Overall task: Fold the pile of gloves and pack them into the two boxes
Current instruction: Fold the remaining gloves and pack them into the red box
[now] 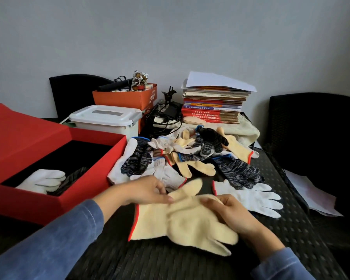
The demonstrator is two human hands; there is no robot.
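A cream glove (176,223) with a red cuff edge lies flat on the dark table in front of me. My left hand (148,191) presses on its upper edge near the cuff. My right hand (230,213) grips the glove's fingers at the right. Behind it lies the pile of gloves (182,154): white, cream and dark speckled ones. A white glove (251,196) lies spread out to the right. The open red box (101,166) at the left holds a white glove (42,180) and a dark one.
A white lidded plastic bin (105,120), an orange box (127,98) of clutter, cables and a stack of books (212,106) stand at the back. A dark chair (315,126) is at the right, with papers (311,195) by the table's right edge.
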